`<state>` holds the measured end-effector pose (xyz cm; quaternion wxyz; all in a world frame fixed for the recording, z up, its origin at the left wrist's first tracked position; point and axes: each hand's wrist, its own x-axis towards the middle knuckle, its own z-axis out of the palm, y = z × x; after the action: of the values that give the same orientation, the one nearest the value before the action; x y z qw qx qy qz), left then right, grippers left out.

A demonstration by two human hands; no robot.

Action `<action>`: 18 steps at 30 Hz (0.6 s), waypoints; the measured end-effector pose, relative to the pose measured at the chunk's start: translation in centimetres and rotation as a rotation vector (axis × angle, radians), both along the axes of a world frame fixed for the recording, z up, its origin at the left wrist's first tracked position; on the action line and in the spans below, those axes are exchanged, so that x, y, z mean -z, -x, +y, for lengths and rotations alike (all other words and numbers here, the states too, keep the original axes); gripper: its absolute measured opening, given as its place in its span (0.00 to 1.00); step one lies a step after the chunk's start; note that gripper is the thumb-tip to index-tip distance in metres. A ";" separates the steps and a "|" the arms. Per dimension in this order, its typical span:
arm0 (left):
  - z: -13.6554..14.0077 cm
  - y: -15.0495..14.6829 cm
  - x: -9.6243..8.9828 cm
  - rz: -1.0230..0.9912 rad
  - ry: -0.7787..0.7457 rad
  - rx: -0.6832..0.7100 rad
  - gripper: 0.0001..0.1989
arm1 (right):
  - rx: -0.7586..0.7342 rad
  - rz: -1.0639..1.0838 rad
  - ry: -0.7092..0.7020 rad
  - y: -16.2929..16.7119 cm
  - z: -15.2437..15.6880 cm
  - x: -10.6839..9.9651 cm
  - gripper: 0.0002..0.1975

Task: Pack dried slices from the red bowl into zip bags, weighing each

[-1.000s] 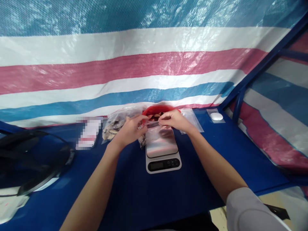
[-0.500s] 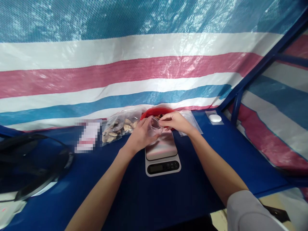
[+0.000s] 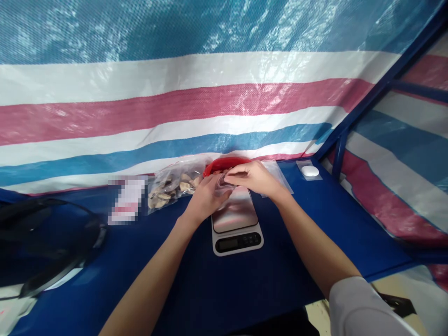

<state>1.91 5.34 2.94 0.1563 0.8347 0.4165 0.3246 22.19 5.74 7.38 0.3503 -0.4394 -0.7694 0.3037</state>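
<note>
My left hand (image 3: pixel 206 198) is closed round a small clear plastic bag (image 3: pixel 224 186), held above the back part of a white kitchen scale (image 3: pixel 234 217). With bent fingers pressed together, my right hand (image 3: pixel 254 177) is at the bag's mouth. What its fingertips pinch is hidden, though something brownish shows beside them. Right behind both hands stands a red bowl (image 3: pixel 227 162) with brown pieces in it, partly covered by the hands. The scale's display looks dark, and I cannot read any figure on it.
Clear bags of dried slices (image 3: pixel 161 198) lie left of the bowl, beside a blurred-out paper (image 3: pixel 128 200). Flat clear bags (image 3: pixel 278 175) and a white oval object (image 3: pixel 310 171) are at right. A black object (image 3: pixel 52 242) fills the left. Striped sheeting backs the blue table (image 3: pixel 280 266).
My right hand has moved slightly left, its fingertips now lower in the bag's mouth. The bag's upper part has tipped down. My left hand keeps its hold.
</note>
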 end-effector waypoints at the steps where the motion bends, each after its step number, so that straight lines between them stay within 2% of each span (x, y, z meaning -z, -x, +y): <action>1: 0.0 0.0 0.1 -0.001 0.010 0.009 0.19 | 0.003 -0.048 -0.021 0.5 0.0 -0.1 0.11; 5: 0.0 -0.2 -0.1 0.007 0.022 0.022 0.15 | -0.094 -0.171 -0.029 1.8 0.5 -0.5 0.14; 10: -0.1 -0.1 -0.6 0.014 0.056 0.000 0.12 | -0.238 -0.139 0.051 1.9 1.5 -0.2 0.10; 14: -0.2 0.0 -0.7 0.007 0.089 -0.042 0.16 | -0.242 -0.034 0.109 0.8 2.1 0.4 0.07; 18: -0.2 0.4 -1.3 -0.044 0.171 -0.066 0.26 | -0.261 0.147 0.171 -1.1 2.6 0.6 0.08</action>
<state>1.52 5.13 4.19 0.2253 0.7968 0.4662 0.3114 23.25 8.36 6.81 0.3244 -0.3405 -0.7637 0.4423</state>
